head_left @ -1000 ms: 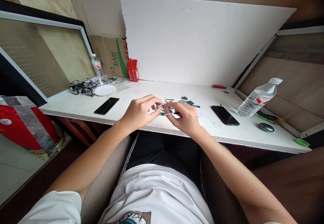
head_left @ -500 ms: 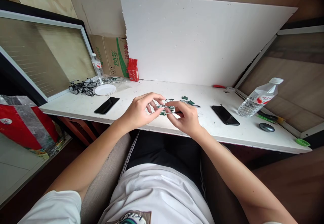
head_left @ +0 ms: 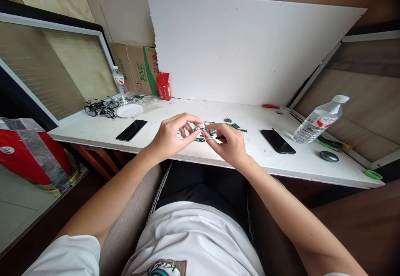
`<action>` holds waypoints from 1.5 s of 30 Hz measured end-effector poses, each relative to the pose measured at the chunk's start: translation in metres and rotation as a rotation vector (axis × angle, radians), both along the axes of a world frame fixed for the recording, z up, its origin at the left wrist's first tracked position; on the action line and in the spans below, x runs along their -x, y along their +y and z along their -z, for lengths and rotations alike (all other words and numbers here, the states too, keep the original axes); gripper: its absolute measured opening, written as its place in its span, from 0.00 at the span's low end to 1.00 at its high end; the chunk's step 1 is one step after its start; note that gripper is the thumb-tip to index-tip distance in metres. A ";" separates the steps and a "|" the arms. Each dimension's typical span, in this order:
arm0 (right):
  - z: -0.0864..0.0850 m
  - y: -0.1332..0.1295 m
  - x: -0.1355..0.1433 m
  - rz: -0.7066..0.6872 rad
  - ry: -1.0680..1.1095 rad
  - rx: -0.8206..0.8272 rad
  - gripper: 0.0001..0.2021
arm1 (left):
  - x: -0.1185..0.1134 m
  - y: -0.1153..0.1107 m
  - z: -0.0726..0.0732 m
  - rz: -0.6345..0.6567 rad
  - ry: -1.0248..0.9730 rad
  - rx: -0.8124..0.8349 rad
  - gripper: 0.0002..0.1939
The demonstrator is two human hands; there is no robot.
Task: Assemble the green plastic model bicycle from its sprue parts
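Note:
My left hand (head_left: pixel 173 135) is above the table, thumb and index finger pinching a small silvery part (head_left: pixel 202 129) whose exact kind I cannot make out. Facing it, my right hand (head_left: pixel 230 142) has its fingertips at the same part. A thin screwdriver (head_left: pixel 220 138) with a black handle lies in my right fingers, its metal shaft pointing left. Beneath and behind the hands are small dark green pieces (head_left: pixel 235 126) and wheel-like parts, partly hidden by my fingers.
Black model bicycles (head_left: pixel 101 108) stand at the left beside a white plate (head_left: pixel 129 110). One phone (head_left: pixel 131 130) lies left, another phone (head_left: pixel 278 142) right. A water bottle (head_left: pixel 321 120) stands at the right, near a dark oval object (head_left: pixel 329 156). A white board (head_left: pixel 250 51) rises behind.
My fingertips have come slightly closer together, and the silvery part shows more clearly between them. The screwdriver stays in my right hand; the things on the table have not moved.

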State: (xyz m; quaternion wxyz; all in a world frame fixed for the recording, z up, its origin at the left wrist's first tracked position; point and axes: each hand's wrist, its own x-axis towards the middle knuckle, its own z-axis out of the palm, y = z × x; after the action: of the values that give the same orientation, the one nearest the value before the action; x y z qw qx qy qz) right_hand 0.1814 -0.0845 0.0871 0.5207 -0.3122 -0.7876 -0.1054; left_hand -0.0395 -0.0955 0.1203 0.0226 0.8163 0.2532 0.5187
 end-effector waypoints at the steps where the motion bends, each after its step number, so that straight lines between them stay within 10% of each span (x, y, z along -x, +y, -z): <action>1: 0.001 0.001 0.000 0.002 -0.002 -0.001 0.09 | 0.000 0.000 0.000 -0.002 0.005 -0.006 0.08; 21: 0.006 0.005 -0.003 0.013 -0.008 0.021 0.09 | -0.005 0.000 0.000 0.016 -0.010 0.112 0.07; 32: 0.000 -0.002 -0.005 -0.079 0.024 0.348 0.11 | -0.004 0.001 0.001 0.088 -0.135 0.509 0.13; 45: -0.016 -0.004 -0.006 -0.201 0.273 0.792 0.23 | -0.007 0.007 0.006 0.015 -0.070 0.369 0.10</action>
State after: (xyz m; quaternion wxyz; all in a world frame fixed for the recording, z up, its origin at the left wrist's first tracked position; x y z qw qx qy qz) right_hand 0.1871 -0.0883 0.1028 0.4678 -0.4209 -0.7175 0.2988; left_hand -0.0326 -0.0886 0.1143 0.1846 0.7817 0.3370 0.4912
